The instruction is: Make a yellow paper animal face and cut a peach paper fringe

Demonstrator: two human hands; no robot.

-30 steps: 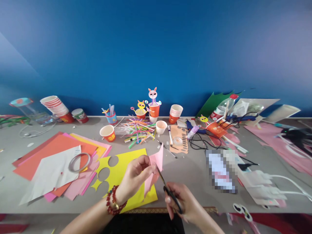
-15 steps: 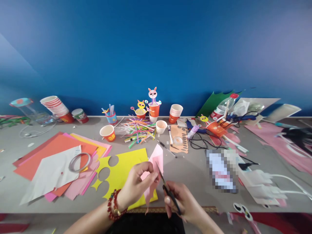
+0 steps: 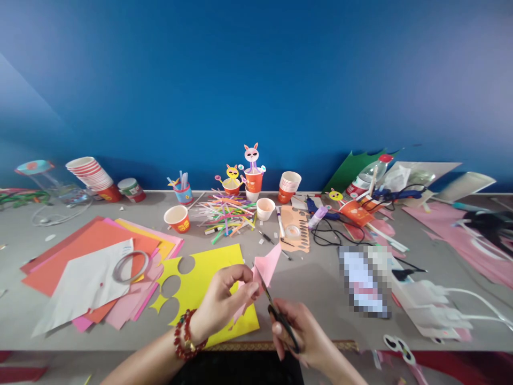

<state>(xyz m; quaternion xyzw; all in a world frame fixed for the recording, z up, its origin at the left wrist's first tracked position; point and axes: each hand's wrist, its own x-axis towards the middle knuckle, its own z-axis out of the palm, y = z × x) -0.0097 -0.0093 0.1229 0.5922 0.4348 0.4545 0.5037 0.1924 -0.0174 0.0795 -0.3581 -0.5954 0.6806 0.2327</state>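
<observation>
Surface (image 3: 316, 297): stock along the left side, cups and figures toward the far edge, cutting near the front edge at mid-width.

Coloured sheets (image 3: 90, 243): piled by the left end, front part under a white sheet (image 3: 94, 272).

Yellow sheet (image 3: 214, 255): front-middle, reaching the front edge. Round holes already cut along its left side, so I'd call some disc cutting done there.

Straw pile (image 3: 228, 211): loose, toward the far edge, left of centre. Looks like unused stock.

Left hand (image 3: 228, 291): pinching pink paper (image 3: 268, 263), thumb against fingers, just above the yellow sheet's right part. Right hand (image 3: 298, 326): closed round the scissors (image 3: 282, 321) handles, just right of it. Blades are up at the paper; can't tell if they're biting or how far apart they stand.

Pink paper is bent and irregular, a strip hanging low. Reads as mid-cut; no finished outline visible and the piece is not free.

Done, by the look of it: pink rabbit figure (image 3: 251, 155) and yellow cat figure (image 3: 232, 172), both in cups by the far edge. Smallest, a yellow head (image 3: 335, 196) at the tilted cup (image 3: 356, 213) toward the right; can't tell if that one's complete.

Left: finish the pink cut. Anything beyond that isn't shown.
</observation>
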